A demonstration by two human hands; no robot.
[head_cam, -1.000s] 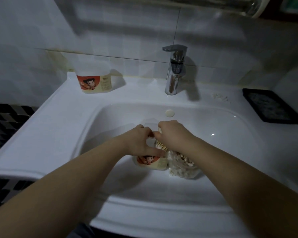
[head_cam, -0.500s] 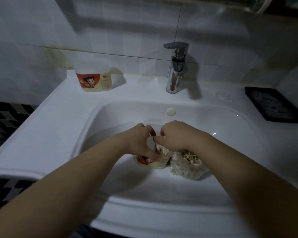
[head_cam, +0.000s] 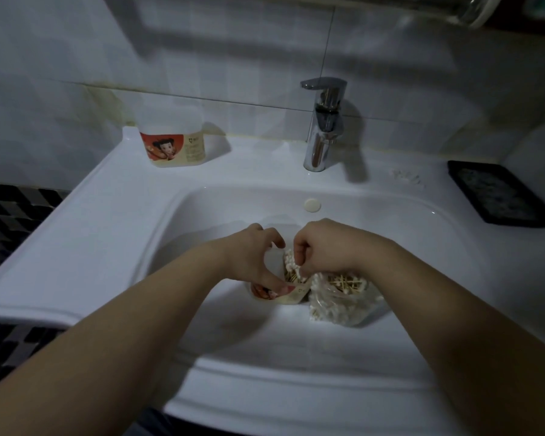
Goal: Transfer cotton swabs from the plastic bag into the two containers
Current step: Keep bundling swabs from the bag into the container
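The white sink [head_cam: 107, 247] is carrying everything, and its basin is sloping and smooth, so the work down there is calling for a firm hold rather than speed. The plastic bag [head_cam: 343, 306] is lying in the basin on the right, slumped open and well filled, touching the container [head_cam: 285, 295] that is standing just to its left. A second container [head_cam: 173, 143] is waiting on the back ledge, left of the tap [head_cam: 323, 121] and well apart from the hands; whether it is holding anything I cannot tell. The left hand [head_cam: 252, 256] is gripping the near container, thumb across the label and fingers curling round the far rim, which is steadying the mouth. The right hand [head_cam: 324, 247] is hovering over that mouth with its fingers curled down, pinching a small bunch of cotton swabs [head_cam: 291, 269] whose tips are showing inside the container. To do this step well, I judge, the bunch should be going in with all sticks pointing one way and resting against those already there before the pinch is loosening. Otherwise strays are likely to be crossing, jamming the mouth or sliding into the basin. The left grip needs to be firm, since a loose container could be skidding on the glaze.
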